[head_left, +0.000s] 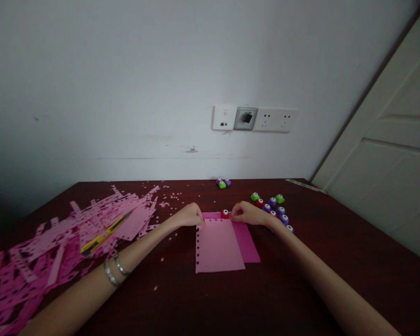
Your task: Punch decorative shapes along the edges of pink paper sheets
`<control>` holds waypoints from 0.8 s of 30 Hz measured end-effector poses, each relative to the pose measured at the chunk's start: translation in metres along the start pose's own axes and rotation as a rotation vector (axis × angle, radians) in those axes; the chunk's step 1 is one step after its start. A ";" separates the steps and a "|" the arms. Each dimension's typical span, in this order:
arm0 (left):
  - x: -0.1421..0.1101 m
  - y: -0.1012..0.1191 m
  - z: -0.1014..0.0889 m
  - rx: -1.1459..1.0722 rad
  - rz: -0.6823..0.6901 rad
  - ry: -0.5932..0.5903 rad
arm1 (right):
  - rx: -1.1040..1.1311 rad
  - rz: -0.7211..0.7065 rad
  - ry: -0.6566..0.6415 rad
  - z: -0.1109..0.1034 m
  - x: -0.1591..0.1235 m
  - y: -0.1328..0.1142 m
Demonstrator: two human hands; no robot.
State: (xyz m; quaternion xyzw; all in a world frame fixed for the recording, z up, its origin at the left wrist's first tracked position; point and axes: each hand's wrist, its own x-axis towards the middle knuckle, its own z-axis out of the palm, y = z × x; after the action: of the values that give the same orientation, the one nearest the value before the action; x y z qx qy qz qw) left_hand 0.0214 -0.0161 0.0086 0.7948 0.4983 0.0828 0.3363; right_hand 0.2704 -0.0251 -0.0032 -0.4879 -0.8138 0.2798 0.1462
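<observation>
**Both hands at the top edge, red punch between them!**

Nearest, two silver bracelets (111, 274) circle the left forearm above the dark table (182, 303). Now the pale pink sheet (220, 249), flat at centre, holes running down its left side and along the top; a darker pink sheet (248, 247) peeks out from beneath, to the right. And look at the left hand (190, 215): fingers curled, pinching the top left corner! The right hand (248, 213) has its fingertips drawn in at the top right corner; whether paper is between them, I can't tell. The red punch (224, 214) sits at that top edge.

Out left, a yellow knife (108, 231) lies across a heap of pink scraps (61, 239). Right, a cluster of coloured punches (272, 202); three more punches (222, 185) near the wall (143, 93), sockets (275, 120) above.
</observation>
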 end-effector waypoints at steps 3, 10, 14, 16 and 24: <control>-0.001 0.002 0.000 -0.013 -0.015 0.001 | 0.003 0.000 -0.002 0.000 0.000 -0.001; -0.001 0.003 0.001 0.000 -0.032 -0.006 | 0.003 0.006 0.002 0.001 0.001 -0.001; -0.001 0.002 0.000 -0.030 -0.026 -0.007 | 0.014 0.007 0.006 0.001 0.001 0.000; 0.000 0.000 0.000 -0.047 -0.018 -0.006 | 0.013 0.011 0.005 0.001 0.001 0.000; 0.007 -0.011 0.004 -0.084 0.002 0.030 | 0.016 0.019 -0.003 -0.002 0.000 0.002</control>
State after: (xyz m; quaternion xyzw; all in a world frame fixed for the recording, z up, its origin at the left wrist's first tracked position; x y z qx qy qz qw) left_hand 0.0188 -0.0089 -0.0023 0.7790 0.4988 0.1161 0.3618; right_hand 0.2730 -0.0232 -0.0028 -0.4940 -0.8071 0.2884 0.1461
